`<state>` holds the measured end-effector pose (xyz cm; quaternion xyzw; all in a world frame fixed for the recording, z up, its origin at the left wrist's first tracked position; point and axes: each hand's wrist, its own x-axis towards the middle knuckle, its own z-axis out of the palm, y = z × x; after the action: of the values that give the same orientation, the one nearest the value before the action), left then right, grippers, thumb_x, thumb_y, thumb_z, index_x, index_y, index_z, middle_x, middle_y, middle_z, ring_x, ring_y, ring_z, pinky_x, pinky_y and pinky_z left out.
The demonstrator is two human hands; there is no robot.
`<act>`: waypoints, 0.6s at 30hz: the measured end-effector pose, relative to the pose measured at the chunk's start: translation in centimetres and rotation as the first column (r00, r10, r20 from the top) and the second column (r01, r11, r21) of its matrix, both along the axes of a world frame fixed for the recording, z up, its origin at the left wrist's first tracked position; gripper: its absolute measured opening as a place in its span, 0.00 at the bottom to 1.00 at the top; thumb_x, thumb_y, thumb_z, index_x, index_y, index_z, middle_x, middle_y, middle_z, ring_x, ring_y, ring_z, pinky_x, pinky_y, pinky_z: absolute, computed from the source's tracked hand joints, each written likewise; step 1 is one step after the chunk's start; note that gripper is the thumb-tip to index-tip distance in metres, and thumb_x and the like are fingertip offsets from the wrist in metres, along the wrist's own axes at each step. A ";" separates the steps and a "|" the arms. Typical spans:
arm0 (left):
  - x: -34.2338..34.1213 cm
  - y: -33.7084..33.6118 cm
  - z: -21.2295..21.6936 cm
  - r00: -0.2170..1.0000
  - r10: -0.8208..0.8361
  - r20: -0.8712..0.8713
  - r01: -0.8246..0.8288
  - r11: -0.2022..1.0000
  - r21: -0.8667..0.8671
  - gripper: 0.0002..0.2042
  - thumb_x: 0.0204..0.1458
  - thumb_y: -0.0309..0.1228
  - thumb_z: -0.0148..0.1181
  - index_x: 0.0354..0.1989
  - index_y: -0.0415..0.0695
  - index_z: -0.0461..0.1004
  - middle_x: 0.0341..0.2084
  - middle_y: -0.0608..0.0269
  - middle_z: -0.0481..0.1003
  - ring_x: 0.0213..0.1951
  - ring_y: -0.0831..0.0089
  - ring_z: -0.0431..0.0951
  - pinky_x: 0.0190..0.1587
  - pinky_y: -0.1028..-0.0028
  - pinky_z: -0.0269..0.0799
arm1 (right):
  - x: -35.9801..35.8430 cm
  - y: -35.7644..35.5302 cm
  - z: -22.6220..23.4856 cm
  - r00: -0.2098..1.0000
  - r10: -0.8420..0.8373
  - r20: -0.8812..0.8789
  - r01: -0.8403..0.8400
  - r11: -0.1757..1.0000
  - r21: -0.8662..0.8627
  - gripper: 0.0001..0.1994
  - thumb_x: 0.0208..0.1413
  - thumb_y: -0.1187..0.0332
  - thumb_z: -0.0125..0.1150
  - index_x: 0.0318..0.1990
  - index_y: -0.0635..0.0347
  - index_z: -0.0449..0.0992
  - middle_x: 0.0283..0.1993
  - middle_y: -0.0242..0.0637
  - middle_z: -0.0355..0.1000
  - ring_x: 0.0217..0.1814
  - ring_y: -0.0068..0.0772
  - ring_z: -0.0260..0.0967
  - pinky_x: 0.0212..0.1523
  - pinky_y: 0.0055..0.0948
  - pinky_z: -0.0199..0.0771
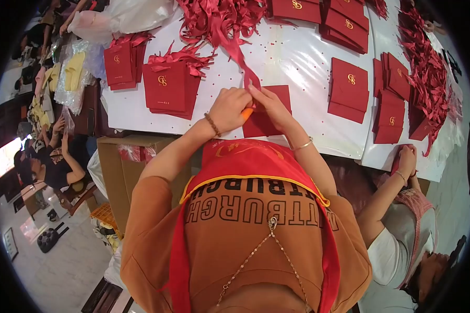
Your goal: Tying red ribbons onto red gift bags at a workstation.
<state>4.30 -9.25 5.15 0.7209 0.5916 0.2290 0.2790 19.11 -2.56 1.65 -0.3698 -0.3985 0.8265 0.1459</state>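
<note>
A red folded card [269, 117] lies on the white table [297, 57] near its front edge, right in front of me. A long red ribbon [240, 57] runs from the ribbon heap [219, 18] down to the card's top edge. My left hand [228, 108], with a bead bracelet, is closed around a small orange tool [248, 112] at the card's left side. My right hand [272, 107], with a metal bangle, pinches the ribbon's end against the card. Both hands touch each other over the card and hide part of it.
Stacks of red cards with a gold emblem [167, 86] [349, 88] [391, 99] cover the table, with more ribbons [428, 68] at the right. A co-worker's hand [406, 156] holds a red card at lower right. A cardboard box [125, 172] stands left of me; people sit beyond it.
</note>
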 end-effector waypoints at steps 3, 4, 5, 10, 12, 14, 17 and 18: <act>-0.4 -1.7 1.4 0.994 0.041 -0.105 -0.009 0.957 0.290 0.07 0.37 0.28 0.58 0.22 0.43 0.65 0.18 0.58 0.69 0.25 0.58 0.70 0.28 0.64 0.63 | -1.3 0.1 0.7 1.000 -0.011 0.003 0.011 0.998 -0.066 0.11 0.52 0.59 0.56 0.31 0.58 0.69 0.26 0.27 0.65 0.28 0.17 0.62 0.30 0.18 0.62; -0.7 -2.3 1.7 0.994 -0.009 -0.113 0.034 0.974 0.224 0.07 0.38 0.28 0.58 0.22 0.43 0.65 0.18 0.59 0.69 0.25 0.58 0.69 0.29 0.64 0.62 | -1.5 0.4 0.3 0.999 0.020 -0.046 -0.024 0.996 -0.085 0.10 0.52 0.60 0.56 0.31 0.58 0.69 0.26 0.28 0.65 0.26 0.17 0.61 0.29 0.18 0.62; -1.0 -2.7 1.8 0.991 -0.062 -0.117 0.080 0.984 0.157 0.07 0.38 0.28 0.58 0.22 0.43 0.65 0.18 0.59 0.68 0.25 0.58 0.69 0.29 0.64 0.62 | -1.8 0.9 -0.3 0.994 0.048 -0.095 -0.058 0.993 -0.102 0.09 0.52 0.62 0.56 0.31 0.58 0.69 0.26 0.28 0.65 0.25 0.17 0.61 0.28 0.18 0.62; -2.7 -3.6 -0.6 0.997 0.072 0.041 -0.065 0.987 -0.150 0.08 0.41 0.30 0.59 0.23 0.41 0.66 0.17 0.59 0.69 0.22 0.61 0.70 0.27 0.67 0.63 | -4.0 4.4 1.1 0.974 -0.104 -0.199 0.097 0.994 -0.041 0.19 0.56 0.55 0.47 0.47 0.59 0.67 0.33 0.32 0.70 0.31 0.21 0.65 0.35 0.24 0.66; -2.6 -2.4 -0.4 0.961 0.257 0.103 -0.248 0.964 -0.092 0.10 0.41 0.30 0.61 0.24 0.39 0.67 0.16 0.57 0.71 0.19 0.65 0.71 0.24 0.71 0.65 | -5.4 6.9 4.6 0.985 0.000 -0.175 0.023 0.991 0.128 0.20 0.58 0.53 0.42 0.48 0.58 0.67 0.37 0.32 0.71 0.35 0.22 0.66 0.41 0.28 0.65; -2.3 -0.6 0.3 0.930 0.312 0.196 -0.304 0.950 -0.072 0.10 0.42 0.30 0.62 0.25 0.39 0.67 0.18 0.60 0.71 0.21 0.70 0.70 0.25 0.74 0.64 | -7.0 10.7 5.7 0.972 0.066 -0.227 -0.015 0.976 0.217 0.19 0.58 0.54 0.42 0.48 0.57 0.67 0.38 0.31 0.71 0.38 0.24 0.65 0.46 0.30 0.63; -2.7 0.2 1.1 0.883 0.362 0.298 -0.368 0.929 -0.037 0.09 0.43 0.28 0.62 0.27 0.38 0.68 0.18 0.66 0.70 0.22 0.80 0.67 0.26 0.79 0.63 | -6.8 13.8 8.3 0.956 -0.163 -0.244 0.211 0.960 0.185 0.11 0.54 0.58 0.50 0.38 0.53 0.71 0.31 0.30 0.72 0.26 0.25 0.69 0.25 0.25 0.67; -2.9 -0.2 1.3 0.878 0.394 0.273 -0.399 0.916 -0.037 0.09 0.43 0.28 0.61 0.26 0.38 0.68 0.18 0.62 0.70 0.21 0.76 0.68 0.25 0.77 0.63 | -5.9 15.8 6.3 0.961 -0.202 -0.187 0.234 0.957 0.169 0.14 0.56 0.57 0.48 0.43 0.54 0.69 0.34 0.29 0.71 0.35 0.25 0.67 0.35 0.29 0.65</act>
<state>1.45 -9.46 6.43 0.5483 0.6797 0.3850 0.2984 13.19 13.28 7.91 -0.3249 -0.4184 0.7917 0.3041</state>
